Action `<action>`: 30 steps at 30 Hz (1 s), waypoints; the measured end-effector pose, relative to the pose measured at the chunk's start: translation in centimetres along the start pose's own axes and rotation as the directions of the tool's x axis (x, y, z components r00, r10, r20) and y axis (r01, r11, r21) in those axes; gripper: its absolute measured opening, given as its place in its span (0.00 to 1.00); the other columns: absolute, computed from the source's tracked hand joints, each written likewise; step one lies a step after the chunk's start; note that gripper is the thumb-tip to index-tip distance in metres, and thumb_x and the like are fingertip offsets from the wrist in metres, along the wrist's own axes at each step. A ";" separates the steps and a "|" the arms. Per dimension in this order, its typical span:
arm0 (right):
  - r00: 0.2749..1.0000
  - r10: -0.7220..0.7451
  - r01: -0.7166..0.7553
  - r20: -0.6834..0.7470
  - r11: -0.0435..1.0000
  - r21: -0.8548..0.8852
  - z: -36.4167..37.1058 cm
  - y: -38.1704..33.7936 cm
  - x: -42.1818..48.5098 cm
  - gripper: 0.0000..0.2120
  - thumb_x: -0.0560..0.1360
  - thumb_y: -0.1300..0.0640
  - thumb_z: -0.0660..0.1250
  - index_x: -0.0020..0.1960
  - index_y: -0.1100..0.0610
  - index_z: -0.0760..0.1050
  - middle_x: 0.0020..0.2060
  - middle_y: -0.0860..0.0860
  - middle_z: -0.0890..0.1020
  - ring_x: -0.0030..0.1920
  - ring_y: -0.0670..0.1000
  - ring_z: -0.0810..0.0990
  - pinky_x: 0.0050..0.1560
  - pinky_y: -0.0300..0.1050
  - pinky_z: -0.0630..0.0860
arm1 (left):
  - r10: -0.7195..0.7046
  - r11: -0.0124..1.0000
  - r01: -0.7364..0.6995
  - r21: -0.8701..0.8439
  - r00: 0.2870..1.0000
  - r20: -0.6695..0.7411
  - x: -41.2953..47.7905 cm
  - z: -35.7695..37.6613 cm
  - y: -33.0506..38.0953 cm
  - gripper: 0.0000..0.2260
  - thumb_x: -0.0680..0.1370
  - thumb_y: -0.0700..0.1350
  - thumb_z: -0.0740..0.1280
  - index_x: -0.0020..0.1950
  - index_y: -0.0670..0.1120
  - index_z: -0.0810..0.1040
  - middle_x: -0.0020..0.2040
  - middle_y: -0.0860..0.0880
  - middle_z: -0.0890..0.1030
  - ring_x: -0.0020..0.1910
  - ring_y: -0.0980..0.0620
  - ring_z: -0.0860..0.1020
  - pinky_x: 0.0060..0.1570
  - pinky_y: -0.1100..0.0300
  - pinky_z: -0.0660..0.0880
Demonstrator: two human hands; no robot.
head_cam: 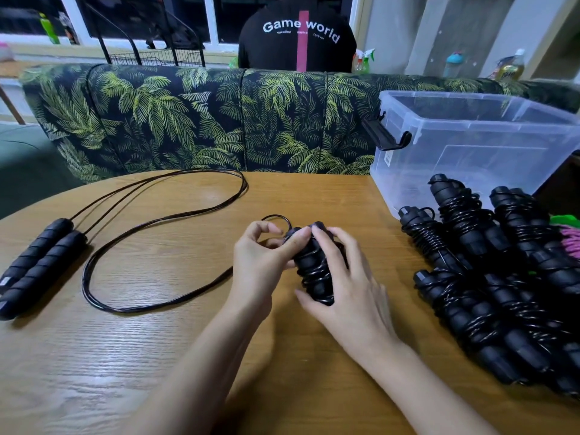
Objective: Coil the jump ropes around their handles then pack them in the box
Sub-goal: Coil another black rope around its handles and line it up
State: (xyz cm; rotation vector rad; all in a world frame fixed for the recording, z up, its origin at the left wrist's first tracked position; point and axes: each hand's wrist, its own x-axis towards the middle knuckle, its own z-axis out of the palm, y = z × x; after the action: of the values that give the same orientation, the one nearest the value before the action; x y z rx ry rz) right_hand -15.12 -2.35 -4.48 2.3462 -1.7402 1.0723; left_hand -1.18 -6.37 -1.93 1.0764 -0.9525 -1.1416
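1. A wooden desk (pixel 94 356) with a curved edge fills the lower frame. Behind it, at twelve o'clock, stands a sofa (pixel 188 120) in dark fabric printed with green palm leaves. Beyond that, a person in a black top (pixel 298 36) sits with their back turned, in front of dark windows.
2. The clear plastic box (pixel 470 146) stands at two o'clock with its lid off and a black latch (pixel 386 136) at its left end.
3. A pile of coiled ropes (pixel 502 277) lies at three to four o'clock, just in front of the box.
4. At nine o'clock lies a loose jump rope (pixel 37 262), its two padded handles side by side. Its cord (pixel 157 240) runs in wide loops to the desk's far edge and back toward the centre.
5. The pile runs off the right edge, so it cannot be counted. Something pink and green (pixel 571 240) beside it is cut off and hard to identify. The loose cord passes out of sight behind the left forearm.
6. The held jump rope (pixel 314 271) sits at the centre, just above the desk, with cord wound round its paired handles and one small loop free at eleven o'clock.
7. The left hand (pixel 257 265) grips its top end, thumb pressed on the handle cap and fingers curled by the loop.
8. The right hand (pixel 351 287) clasps it from three o'clock, fingers over the windings and thumb under the lower end.
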 end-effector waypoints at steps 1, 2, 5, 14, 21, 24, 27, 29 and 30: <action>1.000 -0.008 0.008 -0.012 1.000 -0.028 0.0 0.1 0.0 0.40 0.68 0.39 0.69 0.76 0.41 0.56 0.72 0.45 0.65 0.63 0.51 0.77 0.35 0.50 0.80 | -0.013 1.000 0.013 0.014 0.999 0.033 -0.2 0.0 0.1 0.11 0.70 0.42 0.77 0.47 0.44 0.78 0.37 0.45 0.82 0.39 0.51 0.83 0.42 0.55 0.82; 1.000 -0.014 0.014 -0.011 0.999 -0.046 -0.1 0.4 0.0 0.39 0.69 0.39 0.69 0.76 0.41 0.57 0.72 0.45 0.65 0.61 0.52 0.78 0.34 0.50 0.79 | -0.026 0.999 0.025 0.026 0.997 0.073 -0.3 0.0 0.3 0.11 0.71 0.43 0.76 0.51 0.44 0.81 0.39 0.44 0.84 0.40 0.51 0.83 0.41 0.57 0.81; 1.000 -0.013 0.014 0.012 0.998 -0.053 -0.5 1.3 0.0 0.37 0.69 0.39 0.68 0.75 0.40 0.59 0.71 0.43 0.66 0.58 0.53 0.80 0.36 0.51 0.79 | -0.049 0.998 0.038 0.055 0.976 0.214 0.0 -0.6 0.7 0.10 0.75 0.40 0.72 0.55 0.41 0.83 0.45 0.43 0.86 0.46 0.49 0.85 0.44 0.59 0.82; 0.998 -0.008 0.011 0.057 0.999 -0.052 -1.4 2.1 0.1 0.36 0.70 0.38 0.66 0.75 0.40 0.59 0.70 0.43 0.67 0.52 0.53 0.82 0.37 0.49 0.78 | 0.135 0.899 -0.307 0.311 0.872 0.470 0.8 -1.6 0.7 0.12 0.81 0.34 0.64 0.59 0.47 0.81 0.47 0.55 0.86 0.51 0.56 0.83 0.51 0.61 0.80; 0.998 -0.066 0.068 0.024 0.993 -0.093 -1.5 1.7 0.2 0.39 0.68 0.42 0.72 0.76 0.42 0.62 0.69 0.47 0.70 0.50 0.54 0.82 0.31 0.47 0.77 | 0.237 0.824 -0.403 0.397 0.883 0.405 0.7 -1.7 0.8 0.13 0.79 0.36 0.65 0.52 0.53 0.84 0.42 0.57 0.86 0.44 0.58 0.84 0.45 0.61 0.81; 0.995 -0.099 0.099 0.007 0.992 -0.078 -1.5 1.4 0.2 0.41 0.67 0.43 0.73 0.76 0.43 0.62 0.68 0.47 0.69 0.49 0.53 0.81 0.30 0.46 0.77 | 0.110 0.938 -0.211 0.274 0.934 0.341 0.5 -1.8 1.5 0.15 0.80 0.32 0.63 0.45 0.49 0.84 0.38 0.51 0.86 0.39 0.54 0.84 0.40 0.64 0.80; 0.993 -0.119 0.118 -0.024 0.992 -0.042 -1.6 1.3 0.2 0.40 0.65 0.44 0.74 0.74 0.44 0.63 0.68 0.46 0.69 0.50 0.51 0.81 0.30 0.45 0.77 | -0.050 0.987 -0.005 0.160 0.939 0.340 0.5 -1.8 2.3 0.12 0.80 0.32 0.61 0.45 0.42 0.82 0.37 0.48 0.85 0.36 0.53 0.84 0.37 0.65 0.80; 0.990 -0.136 0.135 -0.044 0.991 -0.023 -1.5 1.3 0.2 0.38 0.65 0.44 0.74 0.73 0.44 0.64 0.67 0.47 0.69 0.50 0.51 0.80 0.30 0.45 0.78 | -0.120 0.989 0.080 0.126 0.927 0.354 0.6 -1.9 2.6 0.12 0.81 0.31 0.60 0.45 0.40 0.82 0.37 0.46 0.85 0.35 0.53 0.84 0.36 0.65 0.80; 0.989 -0.143 0.142 -0.047 0.990 -0.015 -1.5 1.4 0.2 0.38 0.65 0.44 0.73 0.73 0.44 0.64 0.67 0.47 0.69 0.50 0.50 0.80 0.30 0.45 0.78 | -0.139 0.987 0.102 0.121 0.923 0.360 0.5 -2.0 2.7 0.12 0.81 0.31 0.60 0.45 0.40 0.82 0.37 0.45 0.85 0.35 0.53 0.84 0.36 0.65 0.80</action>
State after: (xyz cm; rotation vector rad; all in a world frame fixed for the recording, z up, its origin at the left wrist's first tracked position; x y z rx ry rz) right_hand -17.04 -2.37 -3.72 2.3747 -1.5319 1.0838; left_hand 1.40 -6.37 0.32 1.0305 -1.2606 -1.4431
